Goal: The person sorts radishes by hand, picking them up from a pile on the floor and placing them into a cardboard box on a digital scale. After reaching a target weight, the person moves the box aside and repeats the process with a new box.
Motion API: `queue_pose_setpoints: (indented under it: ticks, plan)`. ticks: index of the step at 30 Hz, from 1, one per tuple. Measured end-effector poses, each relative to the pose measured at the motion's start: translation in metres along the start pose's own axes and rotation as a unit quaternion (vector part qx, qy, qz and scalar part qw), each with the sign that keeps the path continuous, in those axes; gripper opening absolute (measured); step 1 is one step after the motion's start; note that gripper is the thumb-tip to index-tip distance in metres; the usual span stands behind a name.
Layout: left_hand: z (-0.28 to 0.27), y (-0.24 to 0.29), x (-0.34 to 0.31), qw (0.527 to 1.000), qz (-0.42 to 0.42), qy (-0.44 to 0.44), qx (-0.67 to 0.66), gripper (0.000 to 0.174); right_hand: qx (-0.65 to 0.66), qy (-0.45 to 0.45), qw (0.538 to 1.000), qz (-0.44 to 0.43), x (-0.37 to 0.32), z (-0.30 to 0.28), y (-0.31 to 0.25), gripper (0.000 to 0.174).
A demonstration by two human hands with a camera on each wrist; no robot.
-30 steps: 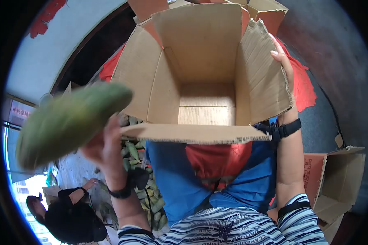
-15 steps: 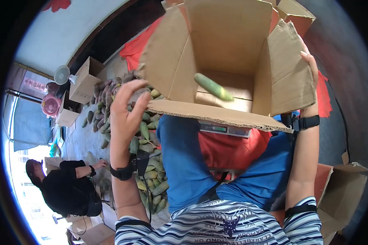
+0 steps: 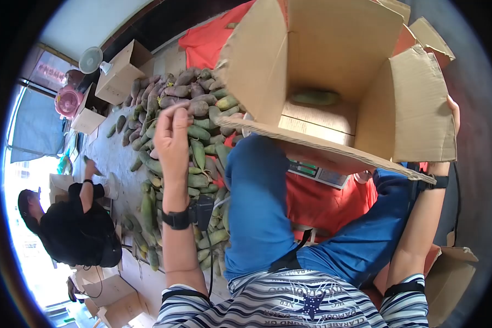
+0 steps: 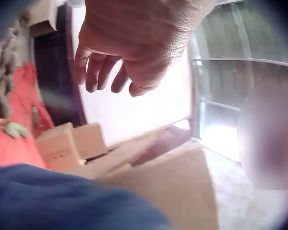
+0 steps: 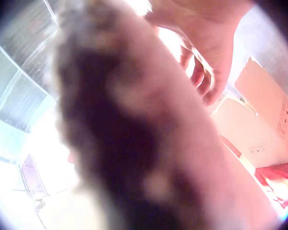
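Observation:
A large cardboard box (image 3: pixel 341 49), flaps spread, is tilted toward the camera above the knees; one green oblong vegetable (image 3: pixel 315 98) lies inside near its far wall. My right hand (image 3: pixel 453 113) grips the right flap from outside, mostly hidden behind it; in the right wrist view the hand (image 5: pixel 201 38) has bent fingers, and a blurred shape covers much of the picture. Over the vegetable pile (image 3: pixel 199 131), my left hand (image 3: pixel 172 136) is raised and empty, fingers loosely bent. The left wrist view shows that hand (image 4: pixel 134 43) with its fingers hanging apart.
Beneath the box's near edge is a scale (image 3: pixel 317 172) with a lit display, by red cloth (image 3: pixel 317 202). Another open carton (image 3: pixel 448 284) stands at the lower right. At the left are a person in black (image 3: pixel 74 227), cartons (image 3: pixel 123 74) and a pink fan (image 3: pixel 68 102).
The vegetable left my left hand and dropped into the box, where it now lies farther back. My left hand moved back over the pile. The view has shifted, so the box appears farther right.

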State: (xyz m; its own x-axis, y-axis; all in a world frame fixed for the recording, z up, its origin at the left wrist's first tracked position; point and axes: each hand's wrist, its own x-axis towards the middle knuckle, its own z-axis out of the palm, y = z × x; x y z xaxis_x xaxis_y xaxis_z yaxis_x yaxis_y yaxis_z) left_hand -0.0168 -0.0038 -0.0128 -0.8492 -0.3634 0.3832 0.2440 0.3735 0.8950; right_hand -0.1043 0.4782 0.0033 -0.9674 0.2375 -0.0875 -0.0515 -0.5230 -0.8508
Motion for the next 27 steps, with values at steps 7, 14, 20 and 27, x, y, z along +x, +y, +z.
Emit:
queue_pose_setpoints:
  ticks: [7, 14, 20, 27]
  plan:
    - [-0.016, -0.262, -0.081, 0.925, -0.204, -0.088, 0.308, 0.039, -0.013, 0.026, 0.999, -0.036, -0.005, 0.002, 0.0, 0.038]
    - [-0.007, -0.357, -0.144, 0.869, -0.31, -0.116, 0.367, 0.059, -0.092, 0.053, 0.988, -0.112, -0.007, -0.007, 0.003, 0.035]
    - [0.014, -0.42, -0.161, 0.858, -0.429, -0.021, 0.281, 0.064, -0.288, 0.076, 0.919, -0.259, -0.008, -0.021, 0.015, 0.039]
    - [0.036, -0.411, -0.146, 0.866, -0.436, 0.012, 0.245, 0.064, -0.181, 0.083, 0.964, -0.179, -0.015, -0.011, 0.008, 0.04]
